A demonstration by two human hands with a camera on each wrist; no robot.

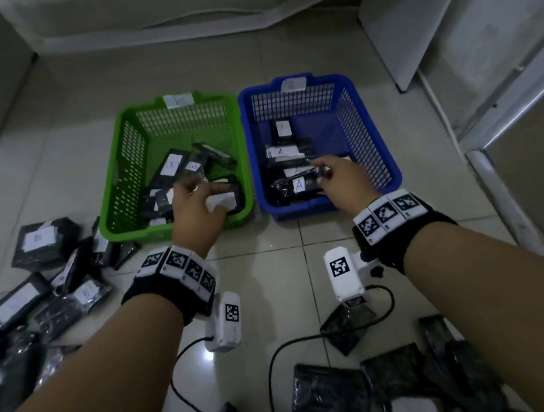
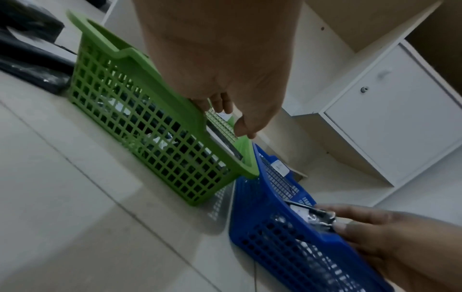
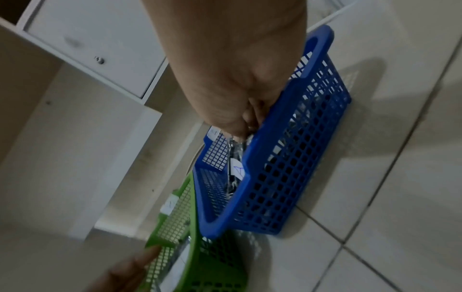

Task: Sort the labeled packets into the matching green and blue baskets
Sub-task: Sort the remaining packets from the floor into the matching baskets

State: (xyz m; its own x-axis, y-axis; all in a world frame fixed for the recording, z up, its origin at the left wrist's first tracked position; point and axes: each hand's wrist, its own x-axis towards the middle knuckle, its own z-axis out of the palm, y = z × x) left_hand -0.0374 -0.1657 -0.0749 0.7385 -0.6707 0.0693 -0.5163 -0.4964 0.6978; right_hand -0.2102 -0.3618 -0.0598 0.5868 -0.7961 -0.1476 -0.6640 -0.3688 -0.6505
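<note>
Side by side on the tiled floor stand a green basket (image 1: 116, 175) (image 2: 140, 122) (image 3: 175, 217) and a blue basket (image 1: 382, 147) (image 2: 275, 237) (image 3: 287, 158). Each holds several black packets with white labels. My left hand (image 1: 221, 198) (image 2: 235, 116) is over the green basket's near right corner, with thumb and index finger on a black labeled packet (image 1: 229, 198). My right hand (image 1: 323, 175) (image 3: 247, 126) is over the blue basket and pinches the edge of a shiny black packet (image 1: 298, 185) (image 2: 317, 214) marked "A".
Loose black packets lie on the floor at the left (image 1: 43, 243) and at the near right (image 1: 400, 387). White cabinets (image 1: 447, 36) stand to the right and behind. Camera cables (image 1: 279, 356) trail across the tiles between my forearms.
</note>
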